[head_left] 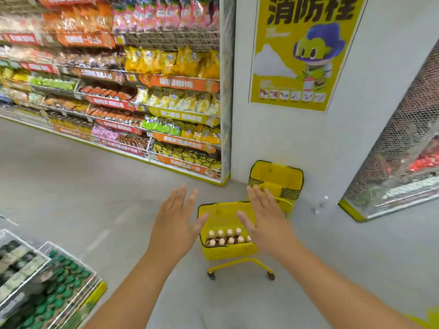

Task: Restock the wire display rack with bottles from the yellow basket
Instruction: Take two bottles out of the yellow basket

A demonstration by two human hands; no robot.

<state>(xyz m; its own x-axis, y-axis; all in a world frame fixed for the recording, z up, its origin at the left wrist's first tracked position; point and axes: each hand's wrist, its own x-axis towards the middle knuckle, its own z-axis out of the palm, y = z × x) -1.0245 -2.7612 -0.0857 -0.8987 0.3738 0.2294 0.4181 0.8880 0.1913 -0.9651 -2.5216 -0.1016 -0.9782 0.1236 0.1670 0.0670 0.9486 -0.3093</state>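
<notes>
A yellow basket sits on a small wheeled yellow cart in the middle of the floor. Several brown bottles with pale caps stand in two rows at its near end. My left hand is stretched out with fingers spread, just left of the basket, holding nothing. My right hand reaches over the basket's right side, fingers straight, also holding nothing. The wire display rack stands at the lower left, filled with green-capped bottles.
A stack of yellow baskets stands against the white wall behind the cart. Snack shelves run along the left back. A mesh-sided shelf end is at the right. Grey floor lies around the cart.
</notes>
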